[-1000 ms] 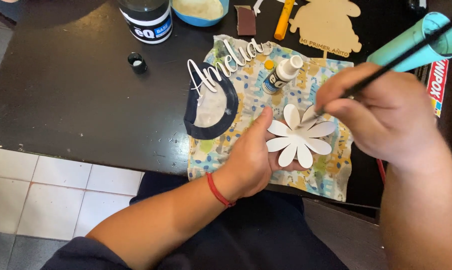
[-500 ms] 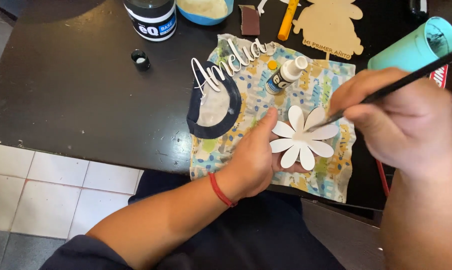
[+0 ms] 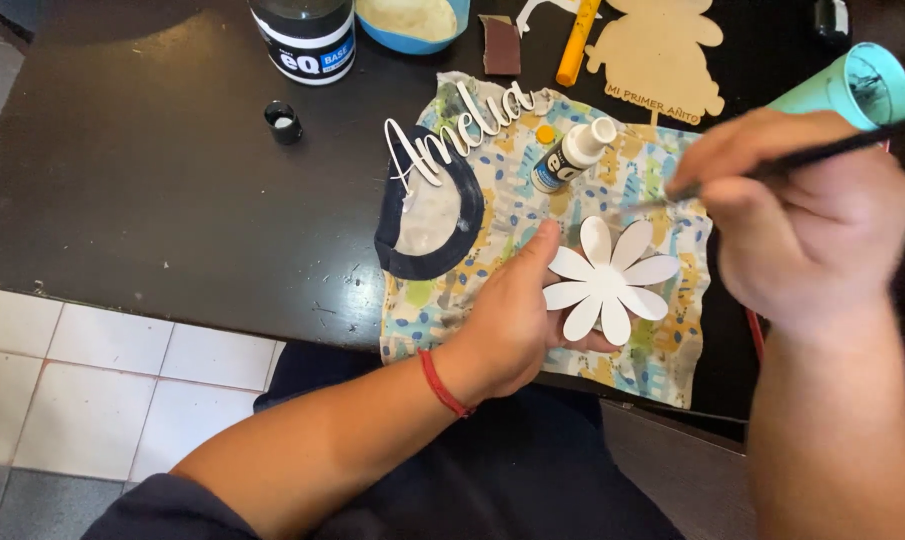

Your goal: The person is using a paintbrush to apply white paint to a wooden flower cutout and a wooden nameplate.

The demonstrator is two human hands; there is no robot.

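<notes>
Painting is the step: our left hand (image 3: 507, 320) pins the white flower (image 3: 609, 280) on the cloth (image 3: 492, 215); our right hand (image 3: 802, 220), closed around the brush (image 3: 772, 165), hovers above. Next, steady bristle contact.

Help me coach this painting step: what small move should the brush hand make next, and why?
Probably lower the brush back onto the white flower cutout. The right hand holds the brush with its tip lifted just above the upper petals, clear of them, while the left hand steadies the flower on the patterned cloth, so it seems ready for a stroke.
</notes>
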